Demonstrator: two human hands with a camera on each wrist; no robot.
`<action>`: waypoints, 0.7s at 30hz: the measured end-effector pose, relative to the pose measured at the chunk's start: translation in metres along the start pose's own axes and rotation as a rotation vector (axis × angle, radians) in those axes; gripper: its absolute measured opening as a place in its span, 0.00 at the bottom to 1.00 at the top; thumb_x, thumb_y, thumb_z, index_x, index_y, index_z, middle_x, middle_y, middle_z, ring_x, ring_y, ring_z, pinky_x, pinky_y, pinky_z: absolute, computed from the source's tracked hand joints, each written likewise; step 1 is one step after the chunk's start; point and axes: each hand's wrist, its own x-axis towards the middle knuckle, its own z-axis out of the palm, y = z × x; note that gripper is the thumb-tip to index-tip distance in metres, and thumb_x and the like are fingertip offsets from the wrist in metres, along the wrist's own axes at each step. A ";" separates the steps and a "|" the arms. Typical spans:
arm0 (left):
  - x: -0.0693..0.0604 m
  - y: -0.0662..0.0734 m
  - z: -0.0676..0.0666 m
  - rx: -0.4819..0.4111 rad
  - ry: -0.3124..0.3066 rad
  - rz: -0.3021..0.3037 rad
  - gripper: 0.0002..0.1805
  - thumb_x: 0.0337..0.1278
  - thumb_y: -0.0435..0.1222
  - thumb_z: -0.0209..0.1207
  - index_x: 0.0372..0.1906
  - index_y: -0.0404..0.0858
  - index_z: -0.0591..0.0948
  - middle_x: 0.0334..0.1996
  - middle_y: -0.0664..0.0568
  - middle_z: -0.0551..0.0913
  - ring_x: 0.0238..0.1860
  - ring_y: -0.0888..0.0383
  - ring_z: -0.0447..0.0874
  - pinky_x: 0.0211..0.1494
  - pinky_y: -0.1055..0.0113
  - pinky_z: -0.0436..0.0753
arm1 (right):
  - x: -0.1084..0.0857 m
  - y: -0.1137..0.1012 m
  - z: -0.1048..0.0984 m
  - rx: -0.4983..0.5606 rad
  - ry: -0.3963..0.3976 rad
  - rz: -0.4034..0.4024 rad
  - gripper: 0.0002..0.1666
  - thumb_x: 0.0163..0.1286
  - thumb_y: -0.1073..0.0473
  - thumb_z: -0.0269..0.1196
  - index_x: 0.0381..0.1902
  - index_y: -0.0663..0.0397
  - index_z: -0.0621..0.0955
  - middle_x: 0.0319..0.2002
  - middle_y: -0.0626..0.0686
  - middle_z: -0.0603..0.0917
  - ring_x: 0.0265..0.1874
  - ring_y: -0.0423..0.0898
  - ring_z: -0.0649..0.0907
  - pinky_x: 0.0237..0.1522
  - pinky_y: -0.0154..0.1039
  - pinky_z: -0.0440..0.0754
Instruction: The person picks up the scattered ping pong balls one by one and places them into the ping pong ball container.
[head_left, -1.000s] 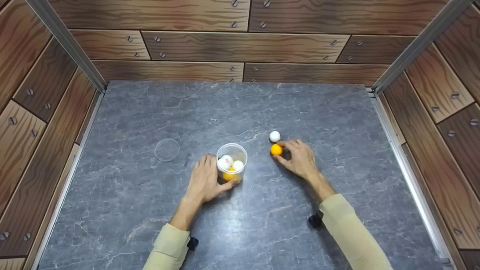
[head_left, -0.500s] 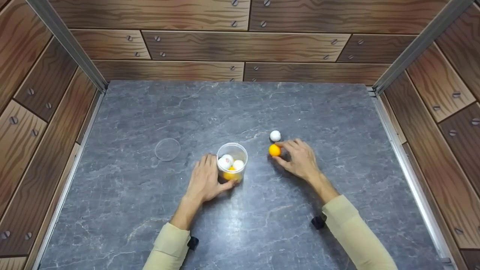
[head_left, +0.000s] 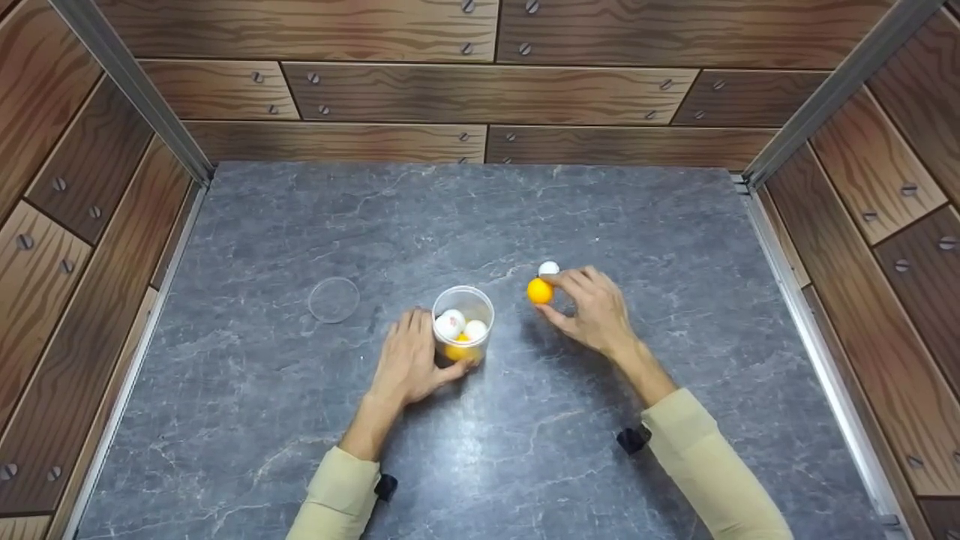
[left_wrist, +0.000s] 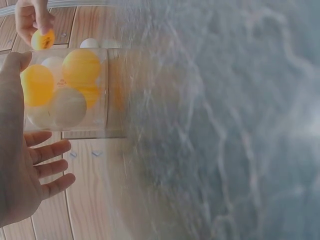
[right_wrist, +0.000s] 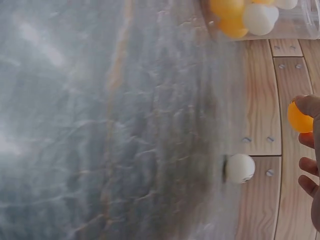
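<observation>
In the head view my left hand point(head_left: 411, 360) holds a clear plastic cup point(head_left: 465, 298) at its left and near sides, thumb across the front. Several orange and white table tennis balls show through its wall in the left wrist view, among them an orange one point(left_wrist: 81, 67). To the right of the cup, my right hand point(head_left: 596, 311) pinches an orange table tennis ball point(head_left: 539, 291) between thumb and fingertips. That ball is raised off the table in the right wrist view. A loose white table tennis ball point(right_wrist: 240, 168) sits on the table, partly covered by the right hand in the head view.
A clear round lid point(head_left: 334, 300) lies flat left of the cup. The grey marbled tabletop point(head_left: 480, 217) is bounded by wood-patterned panels point(head_left: 480, 94) at the back and sides, with metal posts at the rear corners.
My right hand has lifted the orange ball and shifted slightly left and away from me, now overlapping the white ball in view. The left hand and cup stay in place.
</observation>
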 end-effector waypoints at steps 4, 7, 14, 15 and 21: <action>0.001 0.000 0.000 -0.005 -0.004 -0.001 0.51 0.50 0.73 0.61 0.59 0.31 0.73 0.50 0.41 0.80 0.52 0.44 0.78 0.55 0.51 0.79 | 0.007 -0.005 -0.006 0.002 0.013 -0.016 0.26 0.59 0.45 0.78 0.52 0.49 0.88 0.43 0.50 0.92 0.38 0.50 0.84 0.40 0.44 0.82; 0.000 0.000 0.000 -0.014 0.001 -0.002 0.51 0.49 0.73 0.62 0.59 0.32 0.73 0.50 0.42 0.81 0.52 0.44 0.79 0.54 0.52 0.79 | 0.011 -0.009 -0.010 0.006 0.035 -0.035 0.26 0.59 0.46 0.78 0.52 0.50 0.88 0.43 0.50 0.92 0.39 0.50 0.84 0.41 0.44 0.82; -0.001 0.001 -0.002 -0.024 0.014 0.002 0.50 0.48 0.73 0.62 0.58 0.33 0.74 0.49 0.42 0.81 0.52 0.44 0.79 0.53 0.51 0.78 | 0.022 -0.019 -0.020 0.004 0.053 -0.097 0.27 0.57 0.46 0.79 0.52 0.49 0.88 0.43 0.50 0.92 0.41 0.50 0.85 0.42 0.45 0.82; -0.001 0.001 -0.002 -0.022 0.015 0.002 0.50 0.48 0.73 0.62 0.58 0.33 0.74 0.49 0.42 0.81 0.52 0.44 0.79 0.53 0.51 0.78 | 0.023 -0.020 -0.021 0.003 0.052 -0.103 0.27 0.57 0.46 0.79 0.52 0.49 0.88 0.43 0.50 0.92 0.41 0.50 0.85 0.42 0.44 0.82; -0.001 0.000 -0.002 -0.014 -0.006 -0.005 0.51 0.49 0.73 0.61 0.59 0.32 0.73 0.51 0.41 0.80 0.53 0.43 0.79 0.55 0.50 0.79 | 0.032 -0.032 -0.029 0.037 0.055 -0.121 0.26 0.57 0.47 0.79 0.52 0.48 0.88 0.44 0.49 0.92 0.40 0.49 0.85 0.42 0.43 0.81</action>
